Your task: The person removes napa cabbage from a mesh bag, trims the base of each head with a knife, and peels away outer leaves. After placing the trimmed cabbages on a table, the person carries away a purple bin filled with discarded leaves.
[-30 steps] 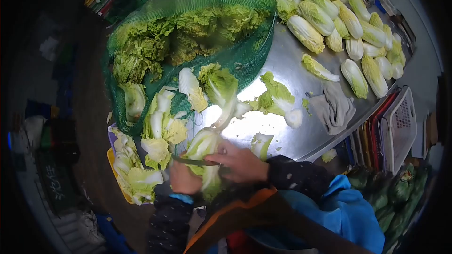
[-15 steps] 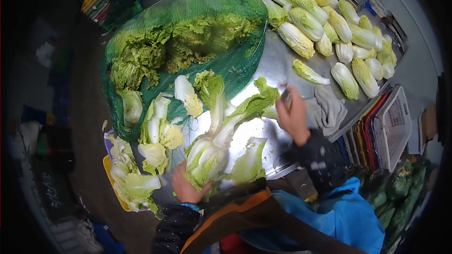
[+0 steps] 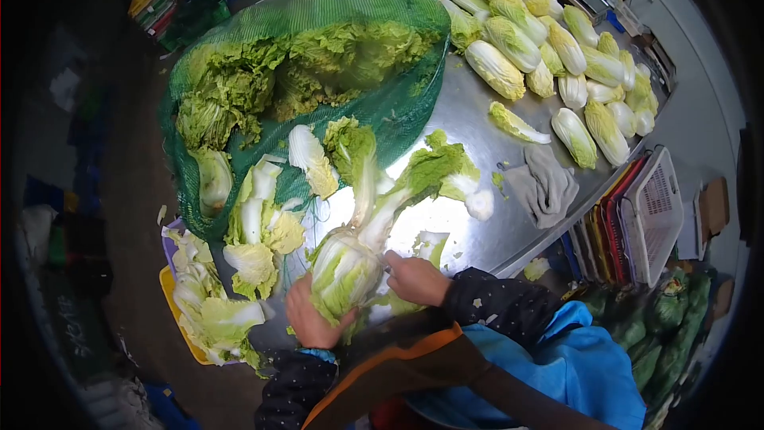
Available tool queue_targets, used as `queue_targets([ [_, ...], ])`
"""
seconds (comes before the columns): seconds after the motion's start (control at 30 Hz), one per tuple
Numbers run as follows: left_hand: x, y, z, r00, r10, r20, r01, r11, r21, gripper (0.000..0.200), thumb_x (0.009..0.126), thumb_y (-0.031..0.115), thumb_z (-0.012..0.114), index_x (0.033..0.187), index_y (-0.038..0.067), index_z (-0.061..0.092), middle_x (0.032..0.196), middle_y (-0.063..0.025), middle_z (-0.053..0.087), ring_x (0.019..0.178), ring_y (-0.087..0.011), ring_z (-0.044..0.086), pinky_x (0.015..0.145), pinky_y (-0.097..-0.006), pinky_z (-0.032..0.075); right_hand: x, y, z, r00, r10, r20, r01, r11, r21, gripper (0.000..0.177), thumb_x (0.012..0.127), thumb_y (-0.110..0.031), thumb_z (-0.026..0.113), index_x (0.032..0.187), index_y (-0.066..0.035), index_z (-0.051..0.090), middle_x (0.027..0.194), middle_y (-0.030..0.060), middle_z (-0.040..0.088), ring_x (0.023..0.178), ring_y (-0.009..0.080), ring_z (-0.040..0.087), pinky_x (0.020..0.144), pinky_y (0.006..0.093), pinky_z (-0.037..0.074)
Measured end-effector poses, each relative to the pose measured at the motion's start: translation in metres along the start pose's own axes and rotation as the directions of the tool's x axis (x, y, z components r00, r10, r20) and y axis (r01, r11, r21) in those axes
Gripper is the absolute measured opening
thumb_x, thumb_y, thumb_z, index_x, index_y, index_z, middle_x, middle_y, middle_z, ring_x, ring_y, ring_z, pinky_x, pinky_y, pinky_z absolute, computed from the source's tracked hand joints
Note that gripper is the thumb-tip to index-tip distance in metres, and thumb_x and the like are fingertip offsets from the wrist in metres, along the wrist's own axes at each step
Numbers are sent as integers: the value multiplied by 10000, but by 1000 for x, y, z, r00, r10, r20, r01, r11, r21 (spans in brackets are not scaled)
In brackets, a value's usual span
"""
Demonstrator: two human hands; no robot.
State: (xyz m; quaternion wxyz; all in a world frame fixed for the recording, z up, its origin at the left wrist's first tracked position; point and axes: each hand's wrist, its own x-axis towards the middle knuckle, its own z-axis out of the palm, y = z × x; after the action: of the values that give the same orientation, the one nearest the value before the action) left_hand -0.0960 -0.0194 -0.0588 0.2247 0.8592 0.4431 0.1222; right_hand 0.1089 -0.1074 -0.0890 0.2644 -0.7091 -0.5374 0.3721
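My left hand is curled around the lower left side of a napa cabbage lying on the metal table. My right hand is closed at the cabbage's right side, around what looks like a small knife, mostly hidden by the fingers. Loose green outer leaves spread above the cabbage, and a round white cut stem end lies by them. Another leaf is partly behind my right hand.
A green mesh bag with leafy cabbages stands at the back left. Several trimmed cabbages are heaped at the back right. A grey glove lies near the right edge. Leaves fill a yellow crate; a white basket stands at right.
My right hand has moved left and down to the cabbage's side. The white stem end now shows where that hand was. My left hand stays on the cabbage; the view has shifted slightly.
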Motion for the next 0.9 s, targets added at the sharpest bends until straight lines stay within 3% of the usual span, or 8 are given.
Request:
queue_targets([
  [0.2, -2, -4, 11, 998, -49, -50, 47, 999, -23, 876, 498, 345, 792, 1225, 24, 426, 1110, -197, 490, 1027, -381, 447, 856, -465, 358, 19, 10, 9, 996, 69, 55, -60, 987, -148, 233, 777, -83, 495, 966, 30, 421, 679, 234, 581, 723, 432, 584, 644, 496, 449],
  [0.5, -28, 0, 41, 974, 42, -224, 1, 983, 186, 921, 530, 493, 732, 1234, -7, 413, 1130, -202, 491, 1009, -391, 462, 851, -475, 344, 20, 28, 20, 940, 247, 235, -168, 935, -313, 272, 772, -77, 500, 1002, 44, 420, 810, 243, 618, 801, 398, 614, 684, 474, 479],
  [0.57, -1, -23, 9, 996, 92, 12, -92, 995, -45, 878, 604, 421, 751, 1272, -17, 385, 1178, -205, 484, 1048, -383, 476, 925, -470, 347, 14, 26, 22, 930, 265, 255, -177, 930, -323, 268, 775, -75, 495, 1002, 45, 419, 811, 243, 619, 803, 397, 615, 685, 471, 481],
  [0.63, 25, -125, 0, 948, -183, 259, 299, 787, -540, 882, 634, 314, 787, 1314, -20, 336, 1239, -201, 456, 1149, -338, 441, 1020, -434, 315, 19, 28, 19, 943, 223, 245, -124, 924, -362, 256, 778, -59, 479, 1005, 43, 417, 805, 244, 620, 789, 398, 618, 676, 472, 484],
  [0.67, 51, -106, -41, 912, -369, 179, 408, 776, -481, 937, 614, 255, 821, 1340, -15, 293, 1302, -193, 409, 1222, -279, 388, 1052, -388, 304, 18, 26, 19, 949, 203, 240, -106, 926, -363, 256, 778, -59, 479, 1005, 43, 417, 805, 244, 620, 789, 398, 618, 676, 472, 484],
  [0.77, 56, -96, -37, 942, -317, -105, 255, 886, -387, 998, 545, 289, 858, 1323, -12, 310, 1303, -193, 412, 1192, -283, 430, 984, -392, 381, 16, 31, 25, 955, 227, 191, -146, 921, -362, 270, 772, -68, 491, 1008, 41, 417, 772, 238, 617, 743, 401, 617, 650, 497, 479],
  [0.83, 75, -35, -41, 992, -24, -121, 58, 956, 288, 928, 557, 291, 851, 1283, -19, 363, 1206, -183, 513, 1076, -292, 534, 900, -394, 445, 13, 31, 25, 957, 220, 191, -142, 925, -354, 280, 772, -75, 496, 1014, 40, 415, 772, 236, 617, 741, 401, 615, 653, 498, 478],
  [0.9, 99, -64, -52, 981, -192, -7, 192, 977, 94, 904, 556, 299, 850, 1260, -27, 384, 1145, -177, 555, 1027, -291, 563, 877, -399, 455, 17, 38, 25, 964, 219, 149, -166, 937, -306, 305, 766, -105, 520, 1022, 30, 423, 767, 245, 608, 750, 408, 607, 668, 499, 472],
])
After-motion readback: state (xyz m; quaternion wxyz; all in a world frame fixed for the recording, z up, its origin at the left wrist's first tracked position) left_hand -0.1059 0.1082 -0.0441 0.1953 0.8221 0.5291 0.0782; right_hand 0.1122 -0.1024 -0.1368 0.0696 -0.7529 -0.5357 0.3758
